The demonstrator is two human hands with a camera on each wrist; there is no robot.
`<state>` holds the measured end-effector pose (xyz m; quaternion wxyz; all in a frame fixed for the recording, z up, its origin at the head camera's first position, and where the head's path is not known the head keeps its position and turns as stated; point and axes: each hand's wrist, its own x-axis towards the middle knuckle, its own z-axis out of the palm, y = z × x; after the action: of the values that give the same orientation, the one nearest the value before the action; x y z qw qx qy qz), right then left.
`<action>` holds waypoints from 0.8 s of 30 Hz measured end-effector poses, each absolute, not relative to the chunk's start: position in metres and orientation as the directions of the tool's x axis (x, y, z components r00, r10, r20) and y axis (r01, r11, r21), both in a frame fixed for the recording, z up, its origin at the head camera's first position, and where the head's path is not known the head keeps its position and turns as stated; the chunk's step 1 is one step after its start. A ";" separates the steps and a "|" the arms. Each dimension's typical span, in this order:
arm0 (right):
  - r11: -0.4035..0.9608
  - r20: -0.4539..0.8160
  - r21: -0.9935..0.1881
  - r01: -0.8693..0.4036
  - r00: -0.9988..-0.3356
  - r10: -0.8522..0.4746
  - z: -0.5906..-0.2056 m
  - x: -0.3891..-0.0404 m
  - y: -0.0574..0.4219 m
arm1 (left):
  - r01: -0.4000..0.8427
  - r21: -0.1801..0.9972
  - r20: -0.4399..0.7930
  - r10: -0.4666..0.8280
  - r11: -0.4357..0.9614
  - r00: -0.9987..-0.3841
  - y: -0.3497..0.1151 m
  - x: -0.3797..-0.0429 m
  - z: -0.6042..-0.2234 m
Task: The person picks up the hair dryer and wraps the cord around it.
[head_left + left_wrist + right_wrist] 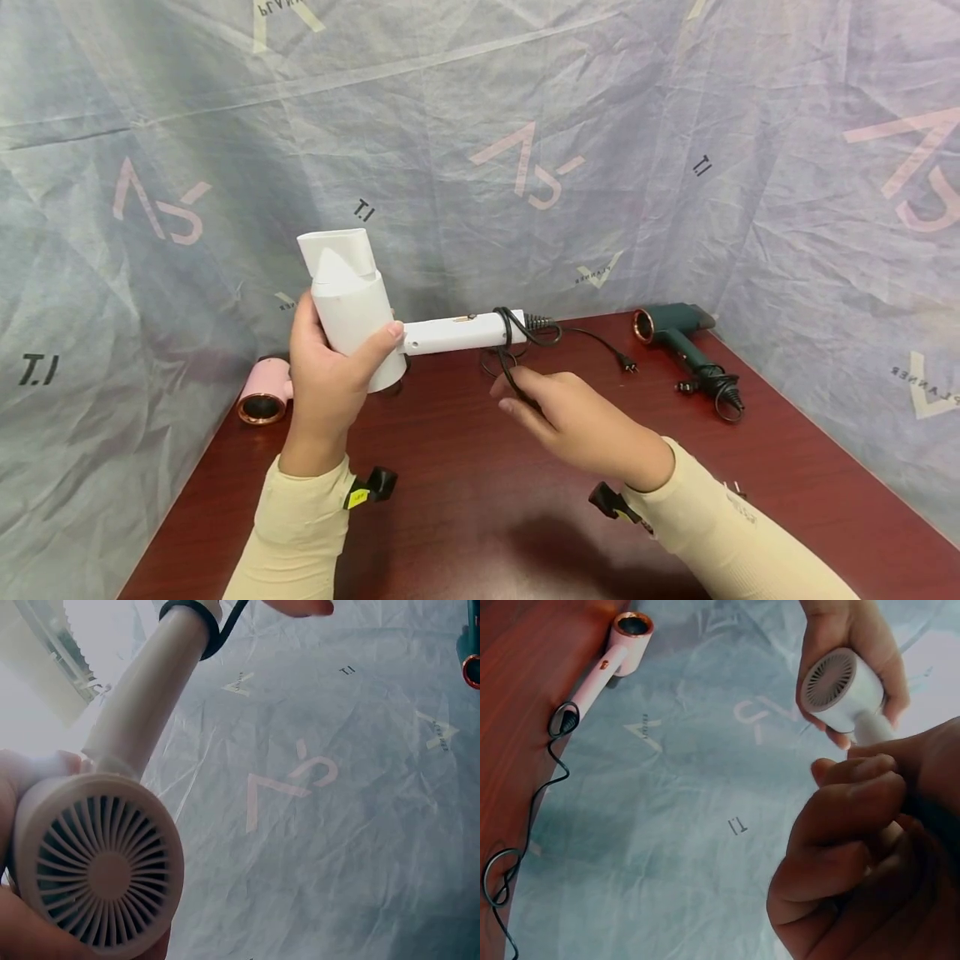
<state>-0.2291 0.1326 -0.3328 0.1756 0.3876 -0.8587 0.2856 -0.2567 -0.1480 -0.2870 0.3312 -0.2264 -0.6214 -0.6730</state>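
Observation:
A white hair dryer (352,325) with a flat nozzle is held up above the table, its handle pointing right. My left hand (330,392) grips it round the barrel, the thumb lying near the handle joint. The round vent grille (109,877) faces the left wrist camera. A black cord (507,367) is looped round the handle's end and runs down to my right hand (588,421), which holds it with curled fingers. In the right wrist view, those fingers (829,847) hide most of the cord.
On the dark red table (465,483), a pink hair dryer (266,390) lies at the left, its black cord (536,802) trailing off. A dark green hair dryer (678,329) with a wrapped cord is at the right. A plug (627,363) lies between them. Grey printed cloth (450,167) hangs behind.

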 end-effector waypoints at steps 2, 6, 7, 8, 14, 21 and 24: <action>0.548 0.503 -0.338 -0.765 -0.639 -0.583 -0.332 -0.226 0.132 | 0.736 0.677 0.724 -0.195 0.016 -0.661 -0.149 -0.258 -0.287; 0.565 0.494 -0.295 -0.771 -0.629 -0.601 -0.330 -0.221 0.132 | 0.736 0.674 0.724 -0.254 0.065 -0.641 -0.153 -0.261 -0.287; 0.565 0.499 -0.284 -0.774 -0.623 -0.602 -0.329 -0.219 0.132 | 0.732 0.677 0.721 -0.268 0.076 -0.639 -0.155 -0.262 -0.287; 0.562 0.508 -0.276 -0.780 -0.615 -0.603 -0.328 -0.218 0.132 | 0.726 0.682 0.716 -0.280 0.086 -0.639 -0.156 -0.263 -0.287; 0.551 0.579 -0.204 -0.809 -0.554 -0.598 -0.322 -0.211 0.133 | 0.714 0.691 0.709 -0.298 0.112 -0.639 -0.161 -0.266 -0.286; 0.499 0.679 -0.156 -0.852 -0.460 -0.573 -0.312 -0.206 0.141 | 0.708 0.678 0.735 -0.197 0.197 -0.649 -0.157 -0.261 -0.287; 0.475 0.721 -0.149 -0.867 -0.424 -0.548 -0.308 -0.207 0.145 | 0.678 0.696 0.715 -0.142 0.235 -0.685 -0.157 -0.259 -0.287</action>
<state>-0.2065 0.1450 -0.3081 0.3059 0.4408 -0.8024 0.2612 -0.2589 -0.1569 -0.2872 0.3484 -0.1903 -0.7044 -0.5884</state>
